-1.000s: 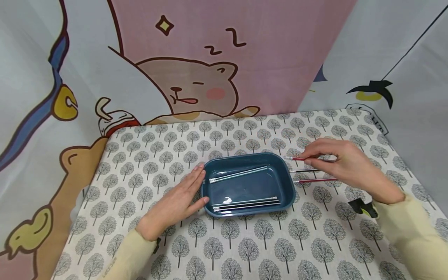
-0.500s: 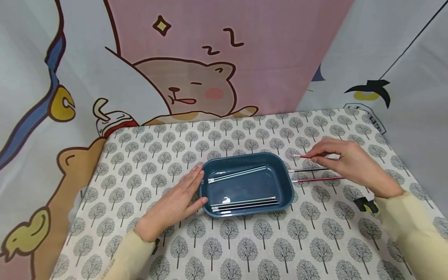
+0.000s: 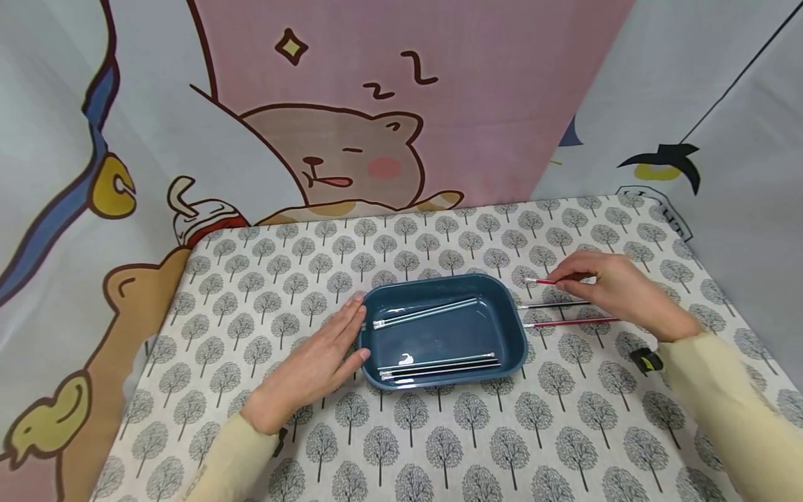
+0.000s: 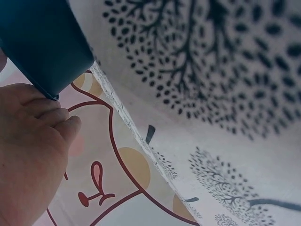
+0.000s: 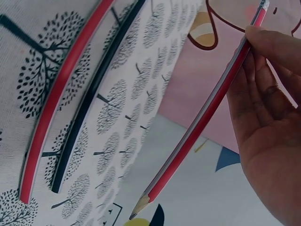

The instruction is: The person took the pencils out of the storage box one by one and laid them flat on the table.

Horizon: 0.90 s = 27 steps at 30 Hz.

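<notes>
My right hand pinches a red pencil between thumb and fingers near its eraser end. In the right wrist view its sharpened point slants down to the lower left. Straight fingers of my left hand rest against the left end of a dark blue rectangular tub. Inside the tub, light-coloured pencils lie toward the back, and several light and black pencils lie along the front wall. Right of the tub, a black pencil and another red pencil lie side by side on the cloth.
A white tablecloth printed with trees covers the table. Behind the table's far edge hangs a cartoon curtain, with more curtain at both sides.
My right hand has shifted slightly to the right with the red pencil, away from the tub, then nearly stopped while its wrist turned a little. The left hand stays at the tub.
</notes>
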### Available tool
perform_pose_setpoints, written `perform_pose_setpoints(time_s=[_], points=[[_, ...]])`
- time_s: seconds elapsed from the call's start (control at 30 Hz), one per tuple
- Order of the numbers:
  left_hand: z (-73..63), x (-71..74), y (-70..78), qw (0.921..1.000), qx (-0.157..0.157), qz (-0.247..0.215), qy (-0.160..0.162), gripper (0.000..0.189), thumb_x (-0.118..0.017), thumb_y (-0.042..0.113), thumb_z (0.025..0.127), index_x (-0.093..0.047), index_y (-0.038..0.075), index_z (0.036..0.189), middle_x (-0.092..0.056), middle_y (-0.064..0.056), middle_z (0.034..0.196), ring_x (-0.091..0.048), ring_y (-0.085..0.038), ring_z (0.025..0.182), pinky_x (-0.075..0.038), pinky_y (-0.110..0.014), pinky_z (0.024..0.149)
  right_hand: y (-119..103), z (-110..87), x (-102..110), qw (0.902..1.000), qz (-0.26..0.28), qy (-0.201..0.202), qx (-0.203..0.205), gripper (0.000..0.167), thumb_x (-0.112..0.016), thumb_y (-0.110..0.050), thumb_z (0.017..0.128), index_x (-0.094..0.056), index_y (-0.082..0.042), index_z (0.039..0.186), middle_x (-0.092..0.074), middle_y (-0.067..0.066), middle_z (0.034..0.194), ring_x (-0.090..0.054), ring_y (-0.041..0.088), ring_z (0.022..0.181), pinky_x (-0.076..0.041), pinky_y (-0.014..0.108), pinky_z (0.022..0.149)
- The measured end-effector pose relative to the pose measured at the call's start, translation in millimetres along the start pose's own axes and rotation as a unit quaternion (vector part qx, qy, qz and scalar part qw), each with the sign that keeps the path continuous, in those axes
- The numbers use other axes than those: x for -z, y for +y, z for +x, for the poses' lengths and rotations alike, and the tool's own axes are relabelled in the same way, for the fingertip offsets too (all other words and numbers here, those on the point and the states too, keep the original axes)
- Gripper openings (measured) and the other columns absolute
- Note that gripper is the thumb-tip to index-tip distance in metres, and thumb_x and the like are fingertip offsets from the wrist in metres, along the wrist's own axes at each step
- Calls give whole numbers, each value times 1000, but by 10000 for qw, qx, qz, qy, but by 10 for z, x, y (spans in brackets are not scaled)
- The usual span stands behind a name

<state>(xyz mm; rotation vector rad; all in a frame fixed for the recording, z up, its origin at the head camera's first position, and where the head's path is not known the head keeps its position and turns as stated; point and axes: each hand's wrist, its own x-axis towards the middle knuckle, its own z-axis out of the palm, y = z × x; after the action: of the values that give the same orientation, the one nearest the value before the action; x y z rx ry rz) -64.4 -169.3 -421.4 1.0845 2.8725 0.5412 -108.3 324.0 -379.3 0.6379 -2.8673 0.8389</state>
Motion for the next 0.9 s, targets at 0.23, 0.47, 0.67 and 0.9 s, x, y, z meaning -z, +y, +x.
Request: perform_pose_setpoints(time_s=[0.23,0.47,0.67,0.9], points=[[-1,5,7,10000,40,-24,-75,73,-39,48,111,-23,-2,162,-4,-8,173,-18,-31,158,-28,-50,125,64,68,-44,9995,-255,-173,-37,33,-80,3,87,-81,-27,102,-74,-14,102,-64,8,95,-54,25,78],[0,0,9,10000,13,8,-9,72,-46,44,110,-25,-3,161,-6,-9,173,-20,-33,157,-29,-51,124,130,114,-76,9980,-144,-592,-196,30,-76,1,90,-80,-25,106,-74,-11,105,-66,16,101,-55,29,84],[-1,-2,0,10000,26,78,-45,74,-40,49,111,-24,-3,161,-7,-11,173,-19,-32,157,-29,-51,124,184,180,-148,9957,141,-888,-244,27,-75,1,91,-81,-21,106,-74,-7,105,-67,16,99,-58,30,82],[-1,-5,-1,9999,49,75,-45,75,-37,51,111,-24,-2,161,-11,-14,173,-19,-32,157,-30,-51,124,258,234,-233,9924,295,-1139,-361,26,-75,2,91,-81,-19,104,-74,-6,104,-69,14,93,-59,26,77]])
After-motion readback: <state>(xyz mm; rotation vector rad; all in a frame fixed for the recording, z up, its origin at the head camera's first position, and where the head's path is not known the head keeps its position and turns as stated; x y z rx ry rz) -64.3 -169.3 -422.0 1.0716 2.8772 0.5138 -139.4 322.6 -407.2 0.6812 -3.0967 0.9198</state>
